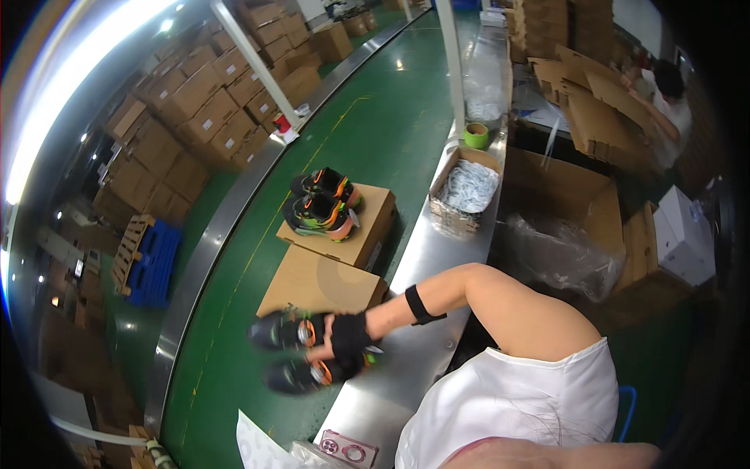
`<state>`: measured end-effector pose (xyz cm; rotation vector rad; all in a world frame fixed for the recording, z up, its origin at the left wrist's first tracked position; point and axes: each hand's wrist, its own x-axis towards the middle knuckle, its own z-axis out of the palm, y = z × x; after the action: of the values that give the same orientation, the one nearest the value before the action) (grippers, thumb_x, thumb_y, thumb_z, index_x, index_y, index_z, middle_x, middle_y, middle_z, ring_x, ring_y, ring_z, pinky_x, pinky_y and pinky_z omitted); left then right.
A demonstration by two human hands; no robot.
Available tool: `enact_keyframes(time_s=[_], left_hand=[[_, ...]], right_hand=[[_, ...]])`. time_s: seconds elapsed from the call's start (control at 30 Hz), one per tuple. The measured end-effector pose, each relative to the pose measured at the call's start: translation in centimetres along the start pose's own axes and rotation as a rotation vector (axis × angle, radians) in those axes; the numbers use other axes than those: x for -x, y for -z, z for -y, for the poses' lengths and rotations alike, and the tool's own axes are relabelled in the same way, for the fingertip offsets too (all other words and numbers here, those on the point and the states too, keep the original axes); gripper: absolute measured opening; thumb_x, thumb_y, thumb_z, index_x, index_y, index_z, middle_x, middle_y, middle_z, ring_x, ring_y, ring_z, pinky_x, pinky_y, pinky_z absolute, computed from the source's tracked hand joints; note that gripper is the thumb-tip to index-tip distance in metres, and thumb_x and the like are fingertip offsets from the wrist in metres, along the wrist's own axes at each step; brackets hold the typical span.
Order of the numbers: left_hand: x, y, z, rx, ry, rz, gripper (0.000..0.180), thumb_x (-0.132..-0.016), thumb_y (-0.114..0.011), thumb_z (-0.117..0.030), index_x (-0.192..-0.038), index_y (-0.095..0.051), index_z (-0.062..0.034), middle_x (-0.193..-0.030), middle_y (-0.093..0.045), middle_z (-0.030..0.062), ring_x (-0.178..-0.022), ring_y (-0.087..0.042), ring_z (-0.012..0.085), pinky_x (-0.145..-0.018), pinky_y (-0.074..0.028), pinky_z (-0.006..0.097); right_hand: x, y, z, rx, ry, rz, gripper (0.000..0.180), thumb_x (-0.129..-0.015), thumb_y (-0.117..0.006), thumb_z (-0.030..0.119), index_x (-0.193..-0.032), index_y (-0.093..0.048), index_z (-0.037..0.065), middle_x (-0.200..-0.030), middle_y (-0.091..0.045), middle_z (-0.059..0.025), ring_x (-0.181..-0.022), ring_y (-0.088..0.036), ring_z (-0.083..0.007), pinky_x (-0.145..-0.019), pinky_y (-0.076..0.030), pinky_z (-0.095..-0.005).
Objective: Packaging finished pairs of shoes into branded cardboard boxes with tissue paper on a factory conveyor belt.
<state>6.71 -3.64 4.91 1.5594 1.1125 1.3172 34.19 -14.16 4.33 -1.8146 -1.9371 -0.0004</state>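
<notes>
Right hand (331,338) grips a pair of shoes (285,331) over the green belt (234,375)

The right hand is closed on both black-and-orange shoes, held side by side with toes toward the belt's left edge. They are blurred; whether they touch the belt cannot be told. The left hand is out of view, so its state cannot be told. A black cuff (353,336) wraps the right wrist, and a black band (419,305) circles the forearm.

Just beyond the shoes, a brown box (316,280) lies near the belt's right edge. A second box (371,227) adjoins its upper edge, with another pair of shoes (322,209) on top, toward the left edge.

On the metal ledge (414,266) along the belt's right edge, a carton (455,220) full of packets (469,186) stands near a green roll of tape (476,134); a pink phone (349,449) lies near the ledge's lower end. Right of the ledge, a large open carton (566,180) holds clear plastic (566,254). Stacked boxes (207,117) stand past the belt's left edge.
</notes>
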Motion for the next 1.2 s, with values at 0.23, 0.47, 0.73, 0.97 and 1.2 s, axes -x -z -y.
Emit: enact_keyframes(time_s=[0.23,0.47,0.73,0.97,1.2], left_hand=[[-4.2,1.5,0.0,0.266,0.053,0.016,0.033,-0.083,-0.041,-0.023,-0.097,-0.052,0.0044,-0.095,-0.053,0.0159,-0.087,-0.053,0.0243,-0.074,-0.046,0.039],[-6.8,-1.8,6.7,0.118,0.266,0.2,0.023,-0.083,-0.044,-0.017,-0.093,-0.052,0.0035,-0.091,-0.053,0.0111,-0.084,-0.05,0.0184,-0.076,-0.041,0.032],[-6.9,-3.2,8.3,0.408,0.435,0.076,0.016,-0.083,-0.047,-0.014,-0.089,-0.053,0.0001,-0.081,-0.052,0.0023,-0.074,-0.046,0.0092,-0.067,-0.039,0.023],[-5.9,-5.6,7.7,0.199,0.403,-0.037,0.018,-0.084,-0.045,-0.016,-0.08,-0.051,0.0004,-0.072,-0.049,0.0007,-0.066,-0.042,0.0078,-0.059,-0.036,0.023],[-5.2,-7.0,7.9,0.182,0.421,-0.106,0.018,-0.083,-0.045,-0.016,-0.077,-0.049,0.0006,-0.071,-0.048,0.0013,-0.067,-0.042,0.0084,-0.06,-0.036,0.023]], right_hand=[[4.0,-9.5,8.1,0.091,0.48,0.269,0.039,-0.081,-0.04,0.025,-0.12,-0.041,0.026,-0.06,-0.057,-0.0026,-0.058,-0.058,-0.024,-0.047,-0.041,-0.0365],[0.9,-8.4,4.6,-0.968,-0.239,0.562,0.03,-0.064,-0.061,0.016,-0.092,-0.061,0.006,-0.086,-0.061,-0.0116,-0.077,-0.056,-0.0141,-0.066,-0.044,-0.0288],[1.2,-13.9,-2.4,0.342,-0.093,-0.27,0.044,-0.066,-0.052,0.006,-0.11,-0.049,0.011,-0.119,-0.043,-0.0138,-0.113,-0.038,-0.0284,-0.084,-0.028,-0.0589],[-4.0,-12.9,1.6,0.124,-0.13,-0.04,0.058,-0.062,-0.056,0.007,-0.117,-0.041,0.007,-0.123,-0.037,-0.0172,-0.117,-0.032,-0.0334,-0.088,-0.028,-0.057],[-4.2,-14.0,-2.1,0.189,0.19,-0.326,0.035,-0.064,-0.055,0.011,-0.097,-0.054,0.0,-0.115,-0.044,-0.0207,-0.112,-0.038,-0.0337,-0.081,-0.032,-0.0545]])
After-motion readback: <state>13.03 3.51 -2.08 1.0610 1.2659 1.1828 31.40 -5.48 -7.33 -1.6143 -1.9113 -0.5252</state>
